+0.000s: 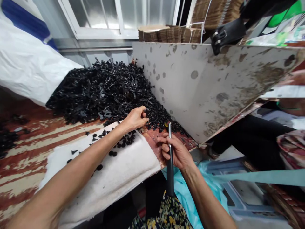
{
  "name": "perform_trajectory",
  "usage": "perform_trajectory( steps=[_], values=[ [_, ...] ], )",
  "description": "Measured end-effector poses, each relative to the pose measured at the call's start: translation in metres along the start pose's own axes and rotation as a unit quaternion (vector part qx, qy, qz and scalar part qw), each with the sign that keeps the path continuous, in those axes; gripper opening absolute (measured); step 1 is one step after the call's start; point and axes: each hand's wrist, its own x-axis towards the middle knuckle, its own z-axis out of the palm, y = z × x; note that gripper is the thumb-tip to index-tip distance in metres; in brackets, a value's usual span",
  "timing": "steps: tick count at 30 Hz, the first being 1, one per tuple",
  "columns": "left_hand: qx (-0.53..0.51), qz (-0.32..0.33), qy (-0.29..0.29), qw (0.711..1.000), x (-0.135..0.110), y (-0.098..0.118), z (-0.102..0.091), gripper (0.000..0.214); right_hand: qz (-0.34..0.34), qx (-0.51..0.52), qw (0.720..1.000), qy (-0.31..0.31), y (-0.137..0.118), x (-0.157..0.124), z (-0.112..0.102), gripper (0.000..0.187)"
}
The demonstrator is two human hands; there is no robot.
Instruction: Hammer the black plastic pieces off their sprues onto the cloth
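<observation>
At the near edge of a big heap of small black plastic parts (107,89), my left hand (136,119) is closed, thumb and fingers pinching a small black part (145,111). Lower right of it, my right hand (177,151) wraps round a slim tool with a black handle (170,175) and a narrow metal shaft (169,129), held upright. The exact kind of tool does not show. Under my left forearm lies a white cloth (133,162), with several loose black pieces (125,140) scattered over it.
A stained grey board (186,82) stands slanted along the heap's right side. A white sack (30,57) opens onto the heap at left. Cardboard stacks (171,34) rise behind the board. A turquoise bag (188,190) hangs below my right arm. Another person's legs (247,136) are at right.
</observation>
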Motion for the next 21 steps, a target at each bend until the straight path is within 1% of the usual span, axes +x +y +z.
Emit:
perform_trajectory(
  steps=[5,12,14,17,19,21],
  values=[
    [0.015,0.057,-0.102,0.993,-0.008,0.007,0.006,0.014,-0.001,0.005,1.000,0.005,0.001,0.000,0.001,0.033],
    [0.022,0.094,-0.175,0.980,-0.017,0.012,0.020,0.018,-0.015,0.009,1.000,0.018,0.001,0.000,0.004,0.038],
    [0.027,0.098,-0.187,0.977,-0.018,0.011,0.020,0.018,-0.022,0.013,0.999,0.025,0.001,0.000,0.004,0.040],
    [0.069,0.109,-0.178,0.976,-0.020,0.010,0.020,0.014,-0.033,0.019,0.999,0.033,0.002,0.000,0.003,0.039],
    [0.093,0.114,-0.175,0.973,-0.022,0.010,0.023,0.012,-0.040,0.021,0.998,0.036,0.002,0.000,0.002,0.038],
    [0.096,0.110,-0.176,0.973,-0.024,0.012,0.028,0.010,-0.045,0.020,0.998,0.038,0.002,0.000,0.002,0.038]
  ],
)
